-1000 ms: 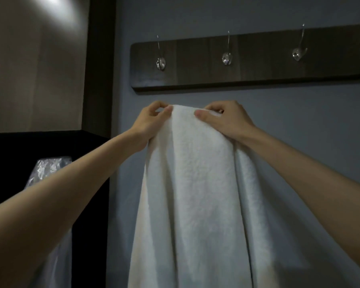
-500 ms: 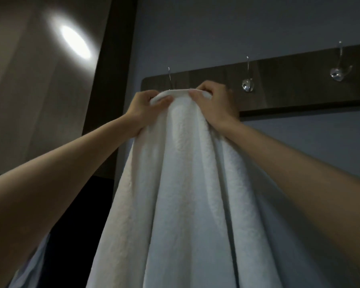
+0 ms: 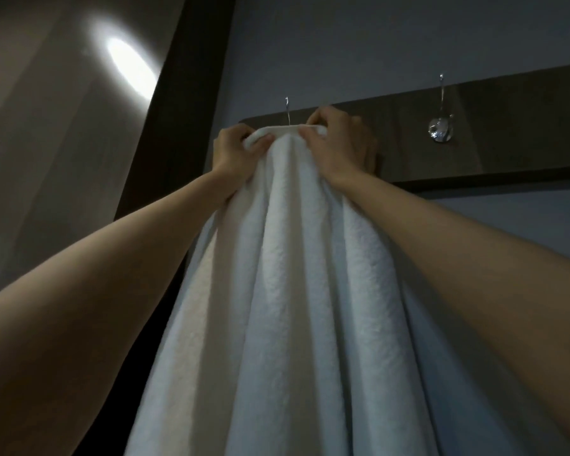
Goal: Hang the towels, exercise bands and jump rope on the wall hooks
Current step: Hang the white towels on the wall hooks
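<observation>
A large white towel (image 3: 293,291) hangs in long folds from both my hands down past the bottom of the view. My left hand (image 3: 236,156) pinches its top edge on the left. My right hand (image 3: 336,143) grips the top edge on the right. The bunched edge sits against the leftmost metal hook (image 3: 287,108) of the dark wooden hook rail (image 3: 507,133); only that hook's thin upper tip shows above the towel. Whether the towel rests on the hook cannot be seen. A second hook (image 3: 440,130) to the right is bare.
The rail is fixed to a grey wall (image 3: 343,44). A dark vertical frame (image 3: 178,110) runs left of it, beside a pale panel with a bright light reflection (image 3: 130,67). My forearms fill the lower left and right.
Both hands have lifted the towel's top edge from below the rail up to the leftmost hook. The view has tilted up and moved closer to the wall.
</observation>
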Demonstrator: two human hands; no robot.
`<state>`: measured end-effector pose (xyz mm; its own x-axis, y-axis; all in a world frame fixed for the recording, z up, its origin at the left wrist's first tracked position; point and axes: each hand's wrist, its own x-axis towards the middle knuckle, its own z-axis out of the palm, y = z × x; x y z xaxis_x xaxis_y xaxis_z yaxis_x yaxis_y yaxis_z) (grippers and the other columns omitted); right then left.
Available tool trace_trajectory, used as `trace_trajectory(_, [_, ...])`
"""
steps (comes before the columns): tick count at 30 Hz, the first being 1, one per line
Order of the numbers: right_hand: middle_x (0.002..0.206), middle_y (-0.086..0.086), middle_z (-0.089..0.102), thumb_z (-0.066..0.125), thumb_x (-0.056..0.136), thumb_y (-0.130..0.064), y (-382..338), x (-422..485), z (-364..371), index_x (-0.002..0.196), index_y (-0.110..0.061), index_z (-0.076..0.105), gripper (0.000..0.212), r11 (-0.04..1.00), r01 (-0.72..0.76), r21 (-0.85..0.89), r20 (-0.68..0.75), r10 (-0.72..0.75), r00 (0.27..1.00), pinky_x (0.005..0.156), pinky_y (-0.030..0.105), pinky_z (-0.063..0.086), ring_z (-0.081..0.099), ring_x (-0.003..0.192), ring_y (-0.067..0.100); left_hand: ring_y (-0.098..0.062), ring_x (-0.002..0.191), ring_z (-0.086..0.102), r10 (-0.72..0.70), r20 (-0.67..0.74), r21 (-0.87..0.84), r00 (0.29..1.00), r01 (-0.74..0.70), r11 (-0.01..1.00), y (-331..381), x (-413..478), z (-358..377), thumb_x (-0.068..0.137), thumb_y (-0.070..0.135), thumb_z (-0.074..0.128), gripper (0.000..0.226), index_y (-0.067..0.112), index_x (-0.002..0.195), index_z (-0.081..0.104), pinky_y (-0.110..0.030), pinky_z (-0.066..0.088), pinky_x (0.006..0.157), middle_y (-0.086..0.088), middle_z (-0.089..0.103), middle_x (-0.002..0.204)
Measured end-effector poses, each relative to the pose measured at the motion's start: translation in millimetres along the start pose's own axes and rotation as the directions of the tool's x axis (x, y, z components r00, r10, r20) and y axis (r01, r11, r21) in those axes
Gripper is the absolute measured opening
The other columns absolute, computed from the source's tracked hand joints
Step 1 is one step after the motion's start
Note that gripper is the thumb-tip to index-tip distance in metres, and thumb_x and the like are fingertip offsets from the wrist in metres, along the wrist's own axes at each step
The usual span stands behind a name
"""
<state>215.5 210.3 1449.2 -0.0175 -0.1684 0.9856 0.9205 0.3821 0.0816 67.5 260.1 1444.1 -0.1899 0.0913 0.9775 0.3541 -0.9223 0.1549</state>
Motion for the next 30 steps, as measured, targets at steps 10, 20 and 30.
trace_trajectory(10, [0.086, -0.002, 0.064, 0.049, 0.095, -0.032, -3, -33, -3, 0.094, -0.016, 0.057, 0.018, 1.000, -0.005, 0.018, -0.018, 0.006, 1.000, 0.065, 0.026, 0.045, 0.057, 0.076, 0.011, 0.002, 0.079, 0.055, 0.163, -0.039, -0.110, 0.986, -0.167, 0.980, -12, -56, 4, 0.088, 0.025, 0.062, 0.024, 0.013, 0.107, 0.054, -0.007, 0.044, 0.070, 0.007, 0.056, 0.094])
trace_trajectory(20, [0.106, 0.004, 0.053, 0.040, 0.099, -0.023, -18, -84, -20, 0.108, -0.009, 0.063, 0.029, 0.956, -0.174, 0.236, 0.207, 0.126, 0.970, 0.066, 0.004, 0.037, 0.050, 0.086, 0.006, -0.010, 0.093, 0.066, -0.057, 0.340, -0.446, 0.939, 0.214, 0.869, 4, -101, -12, 0.093, 0.046, 0.045, 0.031, 0.024, 0.112, 0.058, -0.020, 0.055, 0.078, -0.002, 0.066, 0.104])
trace_trajectory(30, [0.144, 0.003, 0.044, 0.040, 0.099, -0.018, -57, -150, -62, 0.141, -0.016, 0.039, 0.042, 0.881, -0.355, 0.314, 0.395, 0.219, 0.892, 0.105, 0.021, 0.034, 0.044, 0.129, 0.014, -0.014, 0.133, 0.037, -0.096, 0.406, -0.306, 0.909, 0.234, 0.923, 10, -166, -36, 0.097, 0.039, 0.042, 0.055, 0.040, 0.146, 0.017, -0.044, 0.035, 0.111, 0.003, 0.029, 0.150])
